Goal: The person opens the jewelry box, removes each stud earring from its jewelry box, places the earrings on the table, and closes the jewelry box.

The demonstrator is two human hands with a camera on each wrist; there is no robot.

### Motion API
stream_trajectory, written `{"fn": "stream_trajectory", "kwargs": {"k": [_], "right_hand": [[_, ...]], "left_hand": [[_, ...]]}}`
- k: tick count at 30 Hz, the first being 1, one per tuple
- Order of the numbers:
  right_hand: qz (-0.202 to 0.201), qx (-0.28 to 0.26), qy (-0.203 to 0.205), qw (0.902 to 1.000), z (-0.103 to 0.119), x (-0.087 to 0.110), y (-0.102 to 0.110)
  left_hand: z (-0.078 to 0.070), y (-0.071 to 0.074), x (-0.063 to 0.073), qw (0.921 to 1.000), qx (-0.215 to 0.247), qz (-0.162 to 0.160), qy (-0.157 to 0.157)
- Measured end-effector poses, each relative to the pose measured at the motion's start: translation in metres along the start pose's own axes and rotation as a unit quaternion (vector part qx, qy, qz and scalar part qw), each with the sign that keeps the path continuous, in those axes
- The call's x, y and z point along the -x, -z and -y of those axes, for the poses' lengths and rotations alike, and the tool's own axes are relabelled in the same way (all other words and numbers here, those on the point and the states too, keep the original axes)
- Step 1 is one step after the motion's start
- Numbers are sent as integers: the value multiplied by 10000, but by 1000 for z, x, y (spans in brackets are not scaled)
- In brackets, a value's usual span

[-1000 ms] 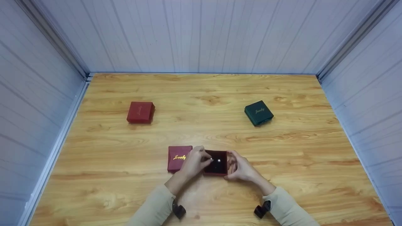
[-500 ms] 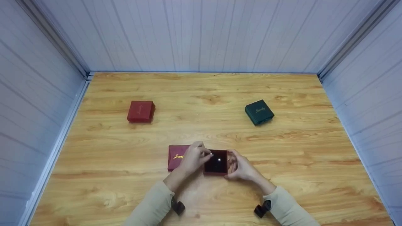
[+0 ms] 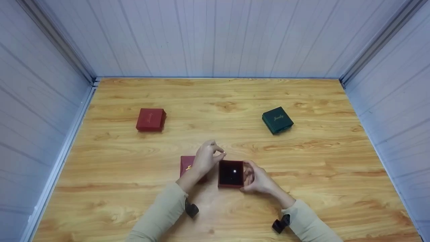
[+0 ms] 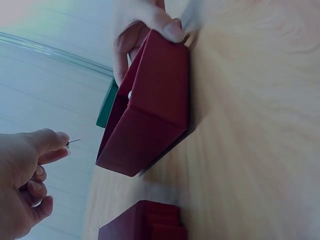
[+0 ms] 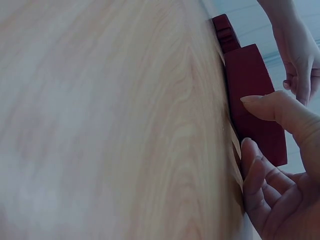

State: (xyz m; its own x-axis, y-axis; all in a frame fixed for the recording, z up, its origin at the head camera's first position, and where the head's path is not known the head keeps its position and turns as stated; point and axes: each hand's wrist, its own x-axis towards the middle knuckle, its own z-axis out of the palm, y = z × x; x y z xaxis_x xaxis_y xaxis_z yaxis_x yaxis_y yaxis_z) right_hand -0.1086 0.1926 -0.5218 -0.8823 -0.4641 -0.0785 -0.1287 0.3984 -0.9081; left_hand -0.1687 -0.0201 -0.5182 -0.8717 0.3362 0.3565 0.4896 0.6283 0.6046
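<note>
The left hand (image 3: 205,160) is pinching a stud earring (image 4: 68,145) near the far left corner of a lidless red jewelry box (image 3: 231,186), which the right hand (image 3: 261,180) is gripping on the wood-grain table (image 3: 312,161)

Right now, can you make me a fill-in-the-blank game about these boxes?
The far right box is coloured ____.
The far left box is coloured ____.
The tiny pin-backed piece is in the ____ grip.
The box held by the right grip is ____, not closed.
Missing words: green; red; left; open.
</note>
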Motion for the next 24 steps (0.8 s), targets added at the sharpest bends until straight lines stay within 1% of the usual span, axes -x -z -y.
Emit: {"fn": "stream_trajectory", "kwargs": {"k": [3, 5, 7, 9, 10, 12, 14, 15, 17, 24], "right_hand": [[14, 4, -88, 10000, 7, 1, 1], [7, 45, -102, 9999, -2, 0, 0], [16, 11, -139, 9999, -5, -1, 0], [7, -24, -118, 9999, -15, -2, -1], [5, -21, -125, 9999, -20, -3, -1], [14, -18, -176, 9998, -21, -3, -2], [-3, 45, -214, 9998, -30, -5, -3], [-3, 87, -249, 9997, -30, -5, -3], [0, 102, -270, 9996, -27, -5, -3], [91, -106, -139, 9998, 2, 0, 1]], "left_hand": [[1, 0, -5, 9999, -69, -18, 125], [2, 0, -10, 9996, -81, -31, 256], [3, 1, -14, 9992, -53, -18, 394], [5, 1, -18, 9986, 22, -15, 528], [6, 1, -21, 9983, 70, -14, 574], [8, 1, -24, 9978, 119, 14, 659], [11, 1, -28, 9972, 108, 15, 735], [12, 1, -29, 9969, 105, 36, 783], [14, 0, -33, 9958, 65, 107, 902], [21, 1, -46, 9874, 88, 364, 1535]]}}
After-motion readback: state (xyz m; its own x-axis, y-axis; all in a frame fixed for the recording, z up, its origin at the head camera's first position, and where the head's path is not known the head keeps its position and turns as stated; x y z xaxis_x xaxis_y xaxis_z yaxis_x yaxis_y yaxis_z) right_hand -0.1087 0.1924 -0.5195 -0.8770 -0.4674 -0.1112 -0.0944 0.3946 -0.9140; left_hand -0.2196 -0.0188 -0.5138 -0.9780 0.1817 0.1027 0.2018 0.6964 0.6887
